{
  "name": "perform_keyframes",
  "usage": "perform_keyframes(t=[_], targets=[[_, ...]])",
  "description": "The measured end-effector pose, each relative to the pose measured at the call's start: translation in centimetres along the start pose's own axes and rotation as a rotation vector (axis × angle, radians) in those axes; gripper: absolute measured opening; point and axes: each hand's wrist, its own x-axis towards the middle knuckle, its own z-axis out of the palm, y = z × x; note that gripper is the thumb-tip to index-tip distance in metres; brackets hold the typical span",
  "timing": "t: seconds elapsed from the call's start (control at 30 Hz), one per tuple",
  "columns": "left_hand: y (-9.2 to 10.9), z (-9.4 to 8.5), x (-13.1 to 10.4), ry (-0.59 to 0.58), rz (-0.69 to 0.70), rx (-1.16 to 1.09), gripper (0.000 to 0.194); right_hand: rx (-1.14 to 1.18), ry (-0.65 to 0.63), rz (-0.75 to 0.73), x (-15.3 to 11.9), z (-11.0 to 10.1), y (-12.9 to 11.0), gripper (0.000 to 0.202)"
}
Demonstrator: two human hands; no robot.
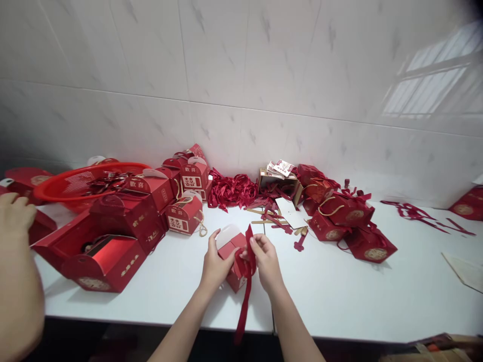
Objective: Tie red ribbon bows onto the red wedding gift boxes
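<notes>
A small red gift box [236, 282] sits tilted near the table's front edge, its pale rounded flap standing up at the back. My left hand [216, 261] is wrapped round the box's left side, with the thumb pressed on the ribbon at its top. Pinched between the fingers of my right hand [266, 259] is a dark red ribbon [245, 306], looped at the box's right side. One end of the ribbon points up, and the other hangs down past the table edge. The fingertips beneath the ribbon are partly hidden.
Several red boxes [109, 264] and a red basket [56, 191] stand left. Behind lies a ribbon heap [234, 191], beside an open carton [298, 193] with cards on top. More red boxes [372, 244] are at right. Another person's arm [18, 281] reaches in at far left.
</notes>
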Motion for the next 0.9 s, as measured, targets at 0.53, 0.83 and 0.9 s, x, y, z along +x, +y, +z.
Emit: perform_keyframes(t=[0.53,0.83,0.9], targets=[[-1.2,-0.8,-0.4,-0.088,0.124,-0.135,0.042,-0.336,-0.111,0.097,2.1,0.2,-1.3,0.026],[-1.0,-1.3,-1.4,-0.133,0.132,-0.084,0.044,-0.353,-0.154,0.145,2.0,0.1,-1.5,0.029],[-0.9,-1.4,-1.6,-0.136,0.125,-0.09,0.044,-0.368,-0.161,0.157,2.0,0.0,-1.5,0.029]])
